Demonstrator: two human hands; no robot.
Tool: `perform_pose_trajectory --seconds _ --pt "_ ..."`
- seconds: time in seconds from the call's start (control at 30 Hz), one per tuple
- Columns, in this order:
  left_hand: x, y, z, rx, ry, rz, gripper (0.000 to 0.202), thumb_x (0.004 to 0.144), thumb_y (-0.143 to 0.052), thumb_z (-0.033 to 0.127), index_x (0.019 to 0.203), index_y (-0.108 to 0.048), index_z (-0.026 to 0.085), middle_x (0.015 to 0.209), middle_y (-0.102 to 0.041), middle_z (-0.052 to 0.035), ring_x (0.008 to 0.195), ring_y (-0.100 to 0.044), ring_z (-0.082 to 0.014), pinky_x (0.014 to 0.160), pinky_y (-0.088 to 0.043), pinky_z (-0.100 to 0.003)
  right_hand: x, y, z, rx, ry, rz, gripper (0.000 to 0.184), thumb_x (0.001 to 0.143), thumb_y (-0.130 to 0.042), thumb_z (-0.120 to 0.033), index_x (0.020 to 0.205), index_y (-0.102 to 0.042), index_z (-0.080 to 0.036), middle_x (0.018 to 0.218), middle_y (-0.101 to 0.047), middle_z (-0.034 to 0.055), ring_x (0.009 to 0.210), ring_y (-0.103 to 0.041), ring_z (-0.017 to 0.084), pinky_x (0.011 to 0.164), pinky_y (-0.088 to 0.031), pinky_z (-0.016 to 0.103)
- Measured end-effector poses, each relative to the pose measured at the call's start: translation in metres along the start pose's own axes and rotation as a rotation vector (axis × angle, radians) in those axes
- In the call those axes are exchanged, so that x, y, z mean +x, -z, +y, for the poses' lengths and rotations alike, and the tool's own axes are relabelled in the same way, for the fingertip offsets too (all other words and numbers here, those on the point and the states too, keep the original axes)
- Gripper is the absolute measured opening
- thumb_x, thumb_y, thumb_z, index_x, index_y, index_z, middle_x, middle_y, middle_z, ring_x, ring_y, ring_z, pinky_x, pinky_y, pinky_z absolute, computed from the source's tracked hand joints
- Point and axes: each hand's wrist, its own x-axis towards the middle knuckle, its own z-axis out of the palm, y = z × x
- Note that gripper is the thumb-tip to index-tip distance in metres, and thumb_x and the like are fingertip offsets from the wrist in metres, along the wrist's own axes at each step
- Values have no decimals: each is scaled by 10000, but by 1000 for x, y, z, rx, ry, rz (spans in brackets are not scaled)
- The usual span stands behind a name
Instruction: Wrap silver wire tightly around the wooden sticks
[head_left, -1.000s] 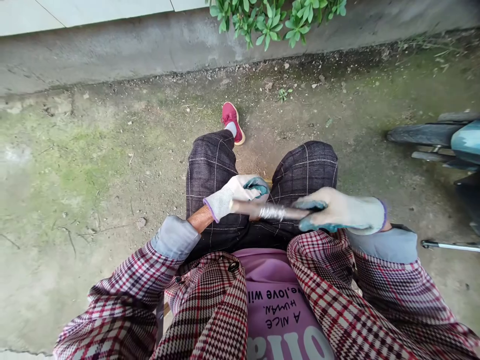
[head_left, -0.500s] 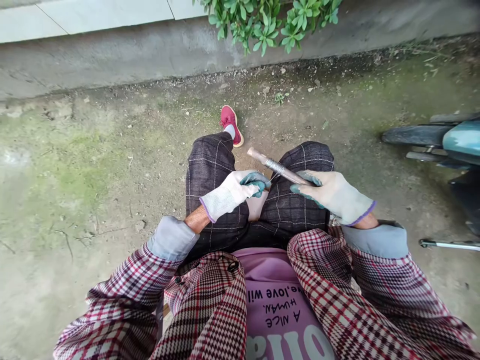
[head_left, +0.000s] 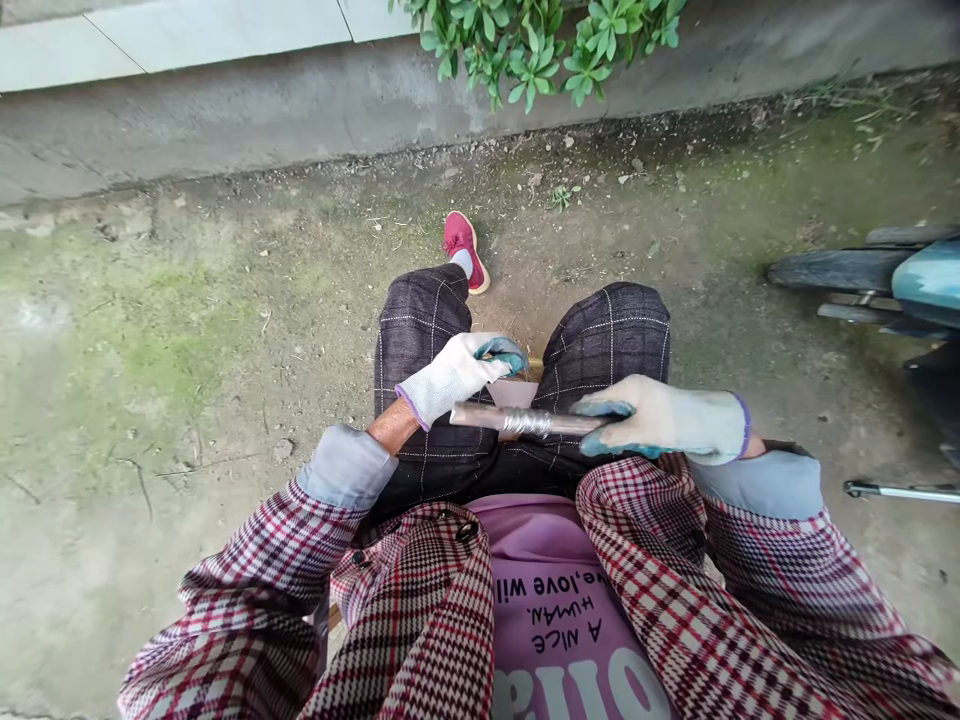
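Right hand (head_left: 675, 420), gloved, wrapped tight around one end of the metal rod (head_left: 525, 420); the rod lies level across the lap, just above the pink shirt (head_left: 555, 590); left hand (head_left: 461, 372), gloved, sits just beyond the rod's free end, fingers curled, pinching something too hidden to tell.

Dull metal rod (head_left: 517, 420), knit cloth gloves (head_left: 667, 418) with rubbery palms, rough concrete ground (head_left: 187, 330).

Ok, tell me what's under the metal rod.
Under the metal rod lie the checked trousers and a pale piece between the knees. The right hand covers the rod's right end; the left hand hides part of the pale piece.
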Motion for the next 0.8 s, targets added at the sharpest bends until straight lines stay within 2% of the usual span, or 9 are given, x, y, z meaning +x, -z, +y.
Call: perform_pose_trajectory --seconds 0.07,0.13,0.23,0.33,0.43,0.53,0.67,0.73,0.8 --pt "-3 3 6 78 -18 4 190 874 -664 290 933 -769 143 939 -790 -57 881 -710 -178 870 -560 -293 7 -6 2 -164 -4 -9 229 844 -728 -424 860 -794 -206 810 -738 2 768 -654 185 688 -498 283" --pt "-5 3 11 128 -23 0 185 885 -651 281 924 -770 145 924 -791 -48 874 -710 -173 853 -557 -280 14 -10 8 -325 -84 55 211 872 -676 -400 892 -797 -230 806 -749 -1 741 -646 180 681 -480 285" --pt "-8 0 15 165 -7 12 154 875 -649 245 891 -763 143 879 -784 -38 840 -705 -168 823 -554 -275 19 -7 23 -504 -235 209 212 868 -654 -398 906 -795 -245 785 -758 18 680 -636 187 644 -456 297" --pt "-9 -3 18 148 -14 21 169 884 -637 235 924 -773 143 904 -791 -44 849 -709 -170 830 -555 -280 17 2 32 -528 -284 405 243 858 -663 -425 946 -794 -240 843 -773 42 733 -668 212 674 -474 303" --pt "-10 -4 19 46 -39 -11 201 894 -619 224 973 -783 140 983 -809 -64 896 -728 -175 877 -568 -290 11 7 27 -451 -256 572 238 868 -662 -419 946 -778 -226 817 -745 32 724 -646 199 671 -468 298" --pt "-10 -5 19 -51 -30 -37 194 878 -628 207 975 -780 135 1012 -814 -77 937 -741 -185 923 -578 -311 7 3 16 -229 -195 642 286 862 -709 -486 944 -762 -218 727 -673 6 633 -567 158 570 -425 279" --pt "-8 -5 15 -143 3 -73 188 880 -678 282 935 -770 127 1015 -809 -101 961 -746 -205 940 -585 -340 0 -5 5 242 -157 589 415 782 -804 -601 918 -737 -215 625 -578 -30 495 -458 102 423 -350 239" --pt "-6 -5 13 -152 23 -91 198 875 -702 308 923 -768 128 1007 -806 -104 955 -746 -213 942 -585 -354 -5 -5 1 396 -139 530 446 732 -848 -595 909 -733 -202 675 -629 -6 494 -484 99 413 -379 234" --pt "-4 -3 10 -129 43 -53 175 864 -713 296 905 -766 134 968 -804 -94 924 -745 -214 907 -591 -353 -9 -4 -2 459 -136 431 480 699 -869 -582 951 -742 -194 684 -646 0 482 -484 98 404 -384 236"
